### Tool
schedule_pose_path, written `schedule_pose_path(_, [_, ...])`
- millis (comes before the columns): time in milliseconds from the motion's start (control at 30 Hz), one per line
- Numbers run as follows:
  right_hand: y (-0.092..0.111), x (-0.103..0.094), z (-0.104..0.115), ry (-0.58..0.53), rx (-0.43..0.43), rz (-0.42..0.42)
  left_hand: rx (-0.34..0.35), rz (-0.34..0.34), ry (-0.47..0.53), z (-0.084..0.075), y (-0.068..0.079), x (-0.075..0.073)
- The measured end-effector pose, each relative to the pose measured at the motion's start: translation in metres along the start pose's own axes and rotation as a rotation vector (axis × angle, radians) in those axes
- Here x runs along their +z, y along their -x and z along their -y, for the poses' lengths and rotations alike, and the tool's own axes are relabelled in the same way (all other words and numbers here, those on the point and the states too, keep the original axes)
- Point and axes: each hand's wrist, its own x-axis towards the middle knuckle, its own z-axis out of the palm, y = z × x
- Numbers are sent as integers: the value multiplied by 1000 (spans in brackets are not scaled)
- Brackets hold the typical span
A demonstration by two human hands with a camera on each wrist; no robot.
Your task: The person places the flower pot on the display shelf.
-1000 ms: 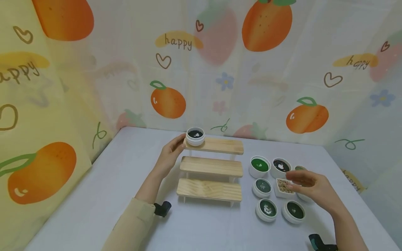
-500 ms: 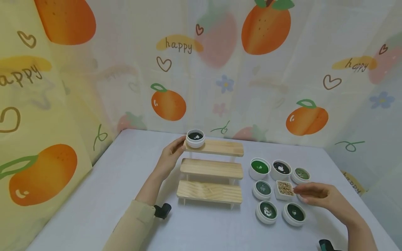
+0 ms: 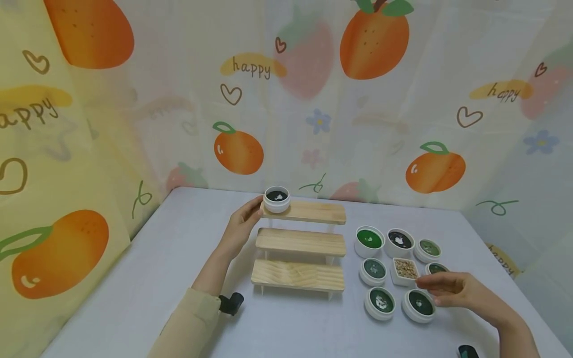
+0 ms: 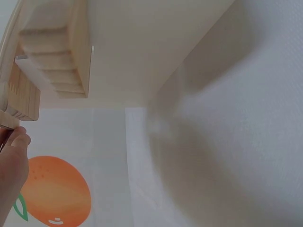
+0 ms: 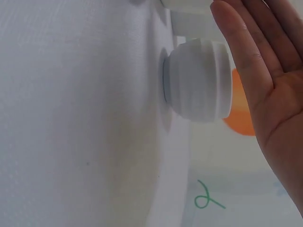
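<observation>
My left hand [image 3: 238, 226] holds the left end of the top board [image 3: 318, 212] of a three-step wooden display stand. In the left wrist view, a thumb [image 4: 16, 146] meets the wood at the image's edge; the other fingers are mostly hidden. A small white round pot [image 3: 276, 201] with a dark inside and a pale mark stands on that board's left end. My right hand [image 3: 465, 296] hovers with nothing in it, fingers extended, beside a dark green pot [image 3: 420, 306]. From the right wrist, one ribbed white pot [image 5: 199, 80] shows just beyond the fingers.
Several white pots with green or dark insides are grouped right of the stand, including a bright green one [image 3: 369, 239]. Among them sits a square dish [image 3: 405, 271] of tan bits. The middle board [image 3: 300, 242] and bottom board [image 3: 297, 276] lie nearer.
My right hand has drawn back toward the near right, uncovering the pots at the group's right side. The left hand stays at the top board; the pot there has not moved.
</observation>
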Motion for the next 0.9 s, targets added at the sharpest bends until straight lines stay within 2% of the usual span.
schedule_pose_path(167, [-1, 1, -4, -41, 41, 54, -9, -11, -3, 0, 1, 0])
schedule_pose_path(333, [-2, 2, -8, -32, 66, 83, -11, -12, 1, 0, 1, 1])
schedule_pose_path(900, [-6, 3, -18, -73, -7, 129, 4, -8, 8, 0, 2, 1])
